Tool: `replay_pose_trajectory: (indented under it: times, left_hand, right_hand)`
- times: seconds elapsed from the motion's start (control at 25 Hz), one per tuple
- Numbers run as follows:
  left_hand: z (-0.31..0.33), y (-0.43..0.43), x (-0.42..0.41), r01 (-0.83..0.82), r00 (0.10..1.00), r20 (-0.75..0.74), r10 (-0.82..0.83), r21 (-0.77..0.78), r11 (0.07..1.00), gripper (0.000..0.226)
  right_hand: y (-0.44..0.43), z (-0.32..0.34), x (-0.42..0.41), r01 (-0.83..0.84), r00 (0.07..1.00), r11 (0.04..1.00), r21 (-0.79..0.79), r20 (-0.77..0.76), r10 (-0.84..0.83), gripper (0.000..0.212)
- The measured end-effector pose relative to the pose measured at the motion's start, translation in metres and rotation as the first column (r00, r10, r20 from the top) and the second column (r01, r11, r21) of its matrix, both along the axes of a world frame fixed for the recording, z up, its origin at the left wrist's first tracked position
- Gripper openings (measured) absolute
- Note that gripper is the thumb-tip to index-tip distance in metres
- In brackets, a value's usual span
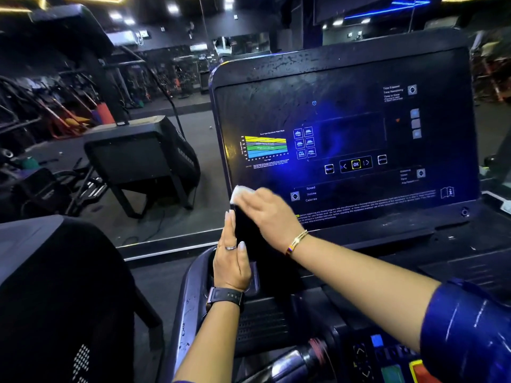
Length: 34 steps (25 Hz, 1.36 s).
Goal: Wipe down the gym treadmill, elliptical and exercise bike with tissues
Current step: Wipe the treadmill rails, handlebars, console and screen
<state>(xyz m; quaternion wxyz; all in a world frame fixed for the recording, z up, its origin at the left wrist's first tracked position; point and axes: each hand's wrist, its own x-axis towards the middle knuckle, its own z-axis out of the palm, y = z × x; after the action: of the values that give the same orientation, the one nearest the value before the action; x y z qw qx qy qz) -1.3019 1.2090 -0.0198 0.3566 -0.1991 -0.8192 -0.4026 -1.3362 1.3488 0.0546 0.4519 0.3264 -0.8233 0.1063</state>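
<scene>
Two hands showed, the left hand (231, 262) and right hand (272, 214); one tissue (241, 192), one console (345, 120), one wristwatch (224, 297), one bracelet (297, 241), one ring (231, 247).
</scene>
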Motion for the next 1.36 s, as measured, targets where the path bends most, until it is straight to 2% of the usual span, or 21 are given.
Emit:
replay_pose_trajectory:
  times: [0.16,0.24,0.32,0.48,0.6,0.68,0.8,0.92,1.0,1.08,1.16,1.24,1.28,1.32,1.36]
  left_hand:
    - [-0.012,-0.005,-0.003,-0.011,1.000,0.013,0.011,0.043,0.999,0.072]
    - [-0.014,-0.001,-0.004,-0.021,1.000,0.008,0.020,0.025,0.999,0.064]
    - [-0.014,0.008,-0.006,-0.126,0.991,-0.042,0.124,-0.057,0.990,0.058]
    - [-0.008,0.031,-0.009,-0.320,0.946,-0.127,0.299,-0.192,0.928,0.058]
    - [-0.006,0.048,-0.010,-0.397,0.917,-0.160,0.366,-0.272,0.877,0.059]
    - [-0.007,0.053,-0.010,-0.460,0.887,-0.185,0.423,-0.293,0.838,0.060]
    - [-0.008,0.055,-0.011,-0.494,0.869,-0.193,0.455,-0.308,0.813,0.061]
    - [-0.007,0.058,-0.007,-0.529,0.849,-0.223,0.480,-0.361,0.768,0.062]
    - [-0.006,0.060,-0.005,-0.522,0.853,-0.237,0.465,-0.377,0.765,0.063]
    - [-0.002,0.064,-0.006,-0.495,0.869,-0.246,0.430,-0.390,0.777,0.066]
    - [0.000,0.073,-0.006,-0.472,0.881,-0.253,0.400,-0.407,0.782,0.066]
    - [0.001,0.086,-0.004,-0.440,0.897,-0.244,0.369,-0.417,0.795,0.067]
    - [0.003,0.092,-0.003,-0.419,0.907,-0.234,0.351,-0.420,0.805,0.067]
    - [0.003,0.097,-0.003,-0.399,0.916,-0.223,0.333,-0.422,0.814,0.068]
    - [0.003,0.102,-0.003,-0.384,0.922,-0.217,0.320,-0.423,0.821,0.068]
  right_hand:
    - [0.006,-0.056,0.027,-0.087,0.993,0.989,0.120,0.084,0.077,0.036]
    - [0.022,-0.070,0.040,-0.111,0.989,0.978,0.179,0.113,0.091,0.033]
    - [0.047,-0.070,0.050,-0.069,0.992,0.983,0.168,0.117,0.049,0.029]
    - [0.098,-0.054,0.059,0.155,0.973,0.984,-0.084,0.187,-0.137,0.030]
    - [0.111,-0.055,0.066,0.443,0.873,0.885,-0.143,0.293,-0.389,0.033]
    - [0.103,-0.065,0.075,0.511,0.837,0.846,-0.154,0.313,-0.449,0.042]
    - [0.075,-0.071,0.082,0.351,0.894,0.935,-0.045,0.312,-0.321,0.028]
    - [0.052,-0.066,0.078,0.186,0.922,0.981,0.052,0.335,-0.192,0.027]
    - [0.055,-0.066,0.076,0.184,0.902,0.983,0.016,0.395,-0.175,0.028]
    - [0.077,-0.069,0.076,0.261,0.879,0.963,-0.067,0.430,-0.208,0.024]
    - [0.112,-0.068,0.078,0.360,0.874,0.917,-0.173,0.407,-0.267,0.018]
    - [0.146,-0.067,0.077,0.487,0.843,0.812,-0.322,0.417,-0.341,0.020]
    - [0.157,-0.065,0.074,0.567,0.805,0.700,-0.434,0.475,-0.357,0.021]
    - [0.162,-0.065,0.070,0.645,0.755,0.549,-0.532,0.553,-0.352,0.020]
    - [0.159,-0.064,0.065,0.696,0.715,0.417,-0.584,0.617,-0.330,0.021]
